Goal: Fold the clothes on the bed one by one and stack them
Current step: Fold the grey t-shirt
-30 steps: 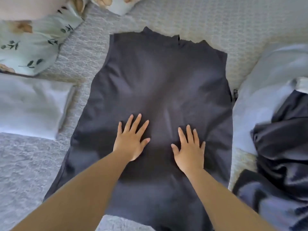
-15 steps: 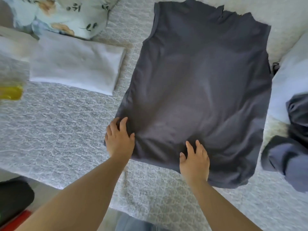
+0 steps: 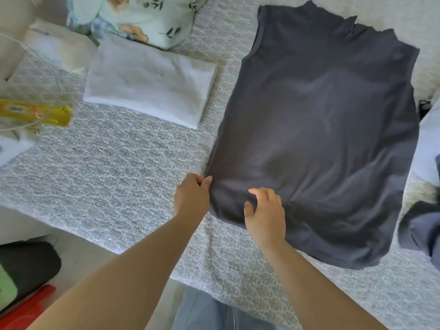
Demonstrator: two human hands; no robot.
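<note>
Patterned bedspread [image 3: 114, 167], with dark sleeveless top [image 3: 321, 129] spread flat at right of frame; my left hand [image 3: 191, 198] pinches its lower-left corner, my right hand [image 3: 265, 214] hovers with loosely curled fingers over its hem; folded white garment [image 3: 150, 86] at upper left.

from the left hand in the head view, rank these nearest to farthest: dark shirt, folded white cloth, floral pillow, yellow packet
1. dark shirt: its near left edge is pinched by the left hand.
2. folded white cloth: up and left on the bed.
3. yellow packet and floral pillow: far left and top; too close to call.
</note>
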